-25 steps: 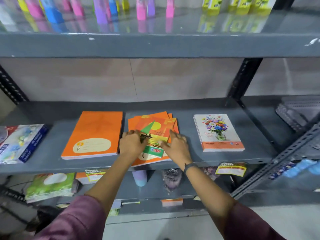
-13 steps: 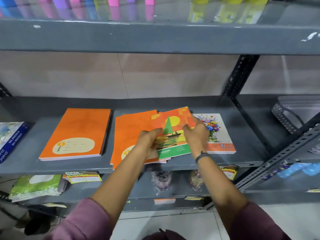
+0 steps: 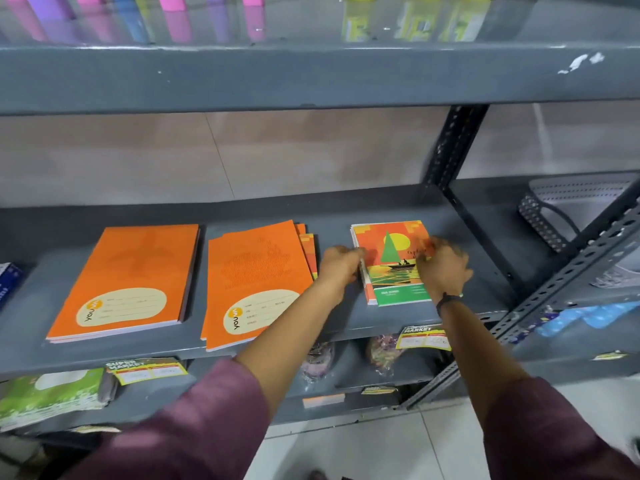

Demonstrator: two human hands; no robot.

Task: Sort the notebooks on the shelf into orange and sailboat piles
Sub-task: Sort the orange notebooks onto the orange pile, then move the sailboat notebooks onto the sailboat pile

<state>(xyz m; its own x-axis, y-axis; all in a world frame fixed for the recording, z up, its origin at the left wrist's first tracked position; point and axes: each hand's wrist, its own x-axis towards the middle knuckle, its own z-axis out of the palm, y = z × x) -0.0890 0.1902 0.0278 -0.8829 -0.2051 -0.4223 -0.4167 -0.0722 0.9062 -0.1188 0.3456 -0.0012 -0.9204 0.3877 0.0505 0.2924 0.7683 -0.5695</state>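
A sailboat notebook (image 3: 393, 261) lies on top of the pile at the right of the grey shelf (image 3: 346, 320). My left hand (image 3: 341, 266) holds its left edge and my right hand (image 3: 441, 266) holds its right edge. In the middle lies a fanned stack (image 3: 254, 282) with a plain orange notebook on top; edges of sailboat covers (image 3: 310, 252) peek out at its right. A neat orange pile (image 3: 128, 282) lies at the left.
An upright shelf post (image 3: 450, 143) stands behind the right pile. A perforated grey tray (image 3: 561, 209) sits on the neighbouring shelf. Price tags (image 3: 424, 337) hang off the shelf's front edge. Packets fill the lower shelf, and coloured boxes (image 3: 173, 8) stand on the upper one.
Both hands have carried the sailboat notebook from the middle stack to the right and set it on the flower-cover pile, which is now covered. An orange notebook tops the middle stack.
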